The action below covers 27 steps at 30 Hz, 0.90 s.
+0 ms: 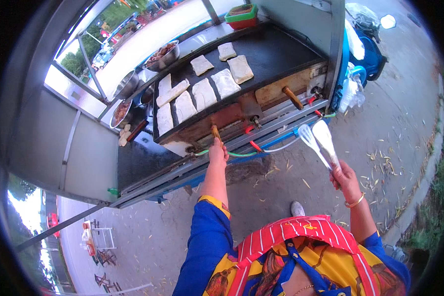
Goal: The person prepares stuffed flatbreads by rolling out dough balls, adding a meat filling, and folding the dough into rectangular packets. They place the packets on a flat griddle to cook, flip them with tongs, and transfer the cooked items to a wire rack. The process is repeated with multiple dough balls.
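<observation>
My left hand (pixel 218 152) grips the left wooden drawer handle (pixel 216 134) on the front of the griddle stove. My right hand (pixel 343 175) holds a pair of metal tongs (pixel 320 142) away from the stove, above the pavement, with their broad ends apart. Several pale, flat dough pieces (pixel 204 93) lie on the black griddle (pixel 270 48), mostly over its left and middle parts. A second wooden handle (pixel 293 98) sticks out of the right side of the stove front.
Behind the griddle stand a metal bowl of eggs (pixel 164 57) and a green-and-red plastic container (pixel 241 15). At left are an empty-looking metal bowl (pixel 126 86), a bowl of filling (pixel 121 112) and dough lumps (pixel 124 135). Gas hoses (pixel 240 154) run below the stove. Metal posts frame the cart.
</observation>
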Tool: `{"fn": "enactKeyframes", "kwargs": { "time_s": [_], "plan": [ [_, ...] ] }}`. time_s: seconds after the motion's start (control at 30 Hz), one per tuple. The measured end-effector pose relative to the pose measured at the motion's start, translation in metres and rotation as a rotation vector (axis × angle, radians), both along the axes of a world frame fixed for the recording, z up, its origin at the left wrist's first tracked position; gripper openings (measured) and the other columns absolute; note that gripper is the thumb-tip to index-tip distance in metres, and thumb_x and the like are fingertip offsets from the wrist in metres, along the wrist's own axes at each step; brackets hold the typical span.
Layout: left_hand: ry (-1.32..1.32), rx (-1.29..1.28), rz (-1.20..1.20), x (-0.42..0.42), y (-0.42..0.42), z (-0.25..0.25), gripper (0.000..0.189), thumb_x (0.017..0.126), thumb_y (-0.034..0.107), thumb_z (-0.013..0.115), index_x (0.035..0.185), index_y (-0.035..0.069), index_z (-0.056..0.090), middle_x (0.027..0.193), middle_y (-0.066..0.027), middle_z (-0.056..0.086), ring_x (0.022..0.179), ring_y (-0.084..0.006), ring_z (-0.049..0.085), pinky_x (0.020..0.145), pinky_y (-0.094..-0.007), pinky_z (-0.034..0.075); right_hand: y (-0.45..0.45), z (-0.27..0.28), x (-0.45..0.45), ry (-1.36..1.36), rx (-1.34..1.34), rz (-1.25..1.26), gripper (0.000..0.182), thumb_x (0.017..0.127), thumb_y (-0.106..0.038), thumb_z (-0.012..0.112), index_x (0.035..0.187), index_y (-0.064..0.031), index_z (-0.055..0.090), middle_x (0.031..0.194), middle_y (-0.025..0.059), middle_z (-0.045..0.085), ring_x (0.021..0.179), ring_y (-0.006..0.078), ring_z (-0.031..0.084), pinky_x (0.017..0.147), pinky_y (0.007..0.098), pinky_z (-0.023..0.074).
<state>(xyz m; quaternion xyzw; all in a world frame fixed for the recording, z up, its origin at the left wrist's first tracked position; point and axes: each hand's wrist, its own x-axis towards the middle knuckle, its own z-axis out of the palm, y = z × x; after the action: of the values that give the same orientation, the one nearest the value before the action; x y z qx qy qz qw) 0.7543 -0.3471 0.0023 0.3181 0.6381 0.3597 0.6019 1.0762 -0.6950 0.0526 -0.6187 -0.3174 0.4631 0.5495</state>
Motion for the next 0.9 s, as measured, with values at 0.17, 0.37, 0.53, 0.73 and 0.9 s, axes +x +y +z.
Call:
{"fn": "enactKeyframes", "kwargs": {
  "time_s": [0.17, 0.37, 0.53, 0.73, 0.9],
  "plan": [
    [-0.05, 0.053, -0.001, -0.006, -0.056, -0.003, 0.038, 0.099, 0.049, 0.05, 0.087, 0.012, 0.052, 0.063, 0.0024, 0.05, 0.045, -0.009, 0.043, 0.038, -0.0235, 0.034, -0.024, 0.005, -0.009, 0.234, 0.119, -0.159, 0.052, 0.101, -0.05, 0.043, 0.125, -0.0056, 0.054, 0.079, 0.0033, 0.058, 0.057, 0.0078, 0.051, 0.051, 0.0216, 0.0409],
    [-0.085, 0.087, -0.027, -0.025, -0.185, -0.003, 0.032, 0.101, 0.042, 0.05, 0.095, 0.011, 0.055, 0.067, 0.0015, 0.053, 0.053, -0.0088, 0.05, 0.046, -0.0237, 0.041, -0.018, 0.017, -0.025, 0.362, 0.078, 0.032, 0.046, 0.102, -0.042, 0.046, 0.13, -0.0055, 0.05, 0.082, 0.0033, 0.058, 0.059, 0.0083, 0.053, 0.05, 0.0227, 0.041],
    [-0.1, 0.112, -0.141, -0.058, -0.279, -0.013, 0.033, 0.102, 0.038, 0.05, 0.097, 0.006, 0.054, 0.069, -0.0024, 0.054, 0.057, -0.0104, 0.051, 0.051, -0.0255, 0.041, 0.029, 0.009, -0.038, 0.143, -0.106, 0.246, 0.039, 0.1, -0.039, 0.051, 0.119, -0.0055, 0.059, 0.077, 0.0003, 0.058, 0.057, 0.0051, 0.051, 0.047, 0.022, 0.0381],
    [-0.095, 0.155, -0.155, -0.07, -0.318, -0.005, 0.037, 0.102, 0.037, 0.049, 0.098, 0.001, 0.052, 0.068, -0.0044, 0.054, 0.056, -0.0106, 0.051, 0.052, -0.0261, 0.042, 0.127, -0.013, -0.047, -0.187, -0.166, 0.35, 0.041, 0.095, -0.044, 0.059, 0.106, -0.0055, 0.065, 0.068, -0.0017, 0.055, 0.05, 0.0052, 0.046, 0.043, 0.0235, 0.0356],
    [-0.081, 0.148, -0.146, -0.073, -0.325, -0.008, 0.037, 0.102, 0.037, 0.05, 0.098, 0.0, 0.053, 0.068, -0.0039, 0.054, 0.057, -0.0106, 0.051, 0.053, -0.0264, 0.042, 0.174, -0.003, -0.055, -0.337, -0.258, 0.416, 0.04, 0.092, -0.045, 0.063, 0.093, -0.0047, 0.07, 0.062, -0.0007, 0.055, 0.05, 0.0072, 0.046, 0.044, 0.0251, 0.0362]
  ]
}}
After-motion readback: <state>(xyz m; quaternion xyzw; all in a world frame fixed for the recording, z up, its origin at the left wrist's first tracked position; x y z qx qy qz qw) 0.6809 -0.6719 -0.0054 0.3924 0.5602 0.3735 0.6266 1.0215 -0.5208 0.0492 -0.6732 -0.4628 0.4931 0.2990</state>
